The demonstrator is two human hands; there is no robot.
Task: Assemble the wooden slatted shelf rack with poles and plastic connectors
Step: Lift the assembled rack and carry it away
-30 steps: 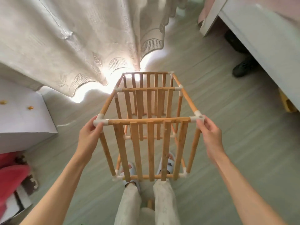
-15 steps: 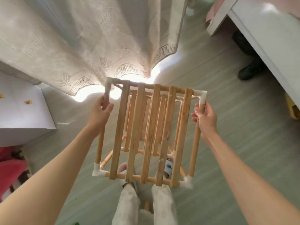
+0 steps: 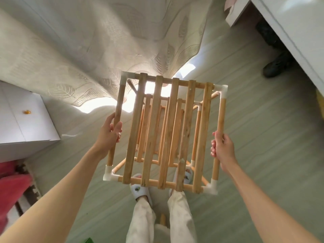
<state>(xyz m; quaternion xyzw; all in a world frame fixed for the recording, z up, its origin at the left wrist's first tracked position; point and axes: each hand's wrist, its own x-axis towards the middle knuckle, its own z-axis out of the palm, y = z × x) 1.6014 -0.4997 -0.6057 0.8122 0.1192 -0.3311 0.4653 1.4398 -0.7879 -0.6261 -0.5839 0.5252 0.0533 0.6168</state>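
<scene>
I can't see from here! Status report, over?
Left grip and right grip hold the rack's side poles. Rack lifted, tilted. Curtain close behind.

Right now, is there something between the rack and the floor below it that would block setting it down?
Yes. The person's own slippered feet stand directly under the near edge of the rack, which the left hand and right hand hold up by its side poles. The floor farther out looks bare.

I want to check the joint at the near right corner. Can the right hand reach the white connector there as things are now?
Probably yes. The right hand grips the right pole, and the connector caps that pole's near end, with bare pole between. But the hand must let go, leaving the rack to the left hand.
</scene>
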